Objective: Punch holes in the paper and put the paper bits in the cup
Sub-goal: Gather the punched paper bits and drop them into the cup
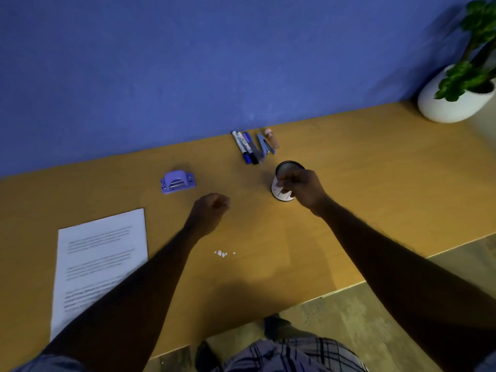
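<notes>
A white cup with a dark inside stands on the wooden desk, right of centre. My right hand grips its side. My left hand hovers over the desk with its fingers curled and nothing visible in it. A purple hole punch sits behind and left of that hand. Several small white paper bits lie on the desk between my forearms. A printed sheet of paper lies at the left; my left forearm covers its lower right part.
Several markers and pens and a small pinkish tube lie by the blue wall behind the cup. A white pot with a green plant stands at the far right corner. The desk's front edge runs diagonally at lower right.
</notes>
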A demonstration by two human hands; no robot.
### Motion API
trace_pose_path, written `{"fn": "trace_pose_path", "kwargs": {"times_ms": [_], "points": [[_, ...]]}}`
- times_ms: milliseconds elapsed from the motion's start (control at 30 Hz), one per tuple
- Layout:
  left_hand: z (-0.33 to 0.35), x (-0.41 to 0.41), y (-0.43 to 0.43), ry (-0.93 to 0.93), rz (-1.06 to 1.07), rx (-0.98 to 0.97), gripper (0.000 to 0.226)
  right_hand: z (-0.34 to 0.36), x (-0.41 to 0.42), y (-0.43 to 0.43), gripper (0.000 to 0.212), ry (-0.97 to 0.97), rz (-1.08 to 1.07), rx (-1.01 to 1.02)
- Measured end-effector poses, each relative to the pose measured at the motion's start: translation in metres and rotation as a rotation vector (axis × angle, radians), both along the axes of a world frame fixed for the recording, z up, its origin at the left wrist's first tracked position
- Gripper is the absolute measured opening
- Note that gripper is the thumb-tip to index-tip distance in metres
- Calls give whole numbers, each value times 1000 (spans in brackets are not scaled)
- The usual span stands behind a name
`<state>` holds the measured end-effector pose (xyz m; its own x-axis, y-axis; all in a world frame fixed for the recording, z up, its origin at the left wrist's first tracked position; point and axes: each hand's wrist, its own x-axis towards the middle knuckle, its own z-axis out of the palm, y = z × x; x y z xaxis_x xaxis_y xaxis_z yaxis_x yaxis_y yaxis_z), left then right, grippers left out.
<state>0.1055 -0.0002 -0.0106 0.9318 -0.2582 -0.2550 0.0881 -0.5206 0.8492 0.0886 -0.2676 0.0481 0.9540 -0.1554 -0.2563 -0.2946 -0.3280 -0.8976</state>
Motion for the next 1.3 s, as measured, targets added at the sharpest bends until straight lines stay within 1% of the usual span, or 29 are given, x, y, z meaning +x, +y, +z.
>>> {"fn": "trace_pose_path", "kwargs": {"times_ms": [100, 233, 333, 367, 400, 467, 533, 667, 767, 900, 967, 1033, 1100, 1167, 1233, 1300], "points": [[-15, -19, 28, -79, -76, 175, 14, -22, -15, 31, 14, 32, 130, -80], [-30, -48, 53, -85, -224, 344, 4, -55, -39, 70, 12, 60, 349, -299], [-41, -67, 63, -92, -141, 384, 3, -77, -62, 87, 13, 56, 531, -433], [-44, -71, 64, -99, -98, 387, 4, -83, -70, 92, 12, 59, 550, -467], [-47, -75, 65, -109, -60, 389, 5, -88, -77, 97, 11, 70, 526, -498], [-51, -79, 63, -134, -9, 395, 10, -93, -85, 105, 9, 80, 404, -560], [-53, -81, 60, -156, 17, 409, 15, -96, -87, 111, 13, 74, 338, -599], [-58, -87, 58, -245, 24, 461, 25, -101, -87, 119, 21, 62, 302, -633], [-64, -92, 57, -257, 30, 507, 35, -108, -88, 127, 26, 30, 301, -692], [-65, -93, 57, -233, 10, 510, 40, -110, -86, 130, 31, 11, 297, -693], [-64, -93, 60, -231, 20, 462, 35, -110, -85, 128, 24, -27, 320, -649], [-64, -93, 63, -231, 49, 390, 24, -110, -85, 126, 18, -110, 392, -642], [-63, -94, 66, -239, 63, 335, 16, -110, -84, 125, 24, -190, 525, -661], [-62, -95, 69, -240, 65, 311, 13, -111, -85, 128, 31, -263, 642, -689], [-61, -96, 70, -238, 65, 301, 12, -113, -85, 131, 33, -303, 682, -717], [-61, -96, 71, -233, 66, 288, 12, -114, -85, 134, 30, -295, 649, -683]]}}
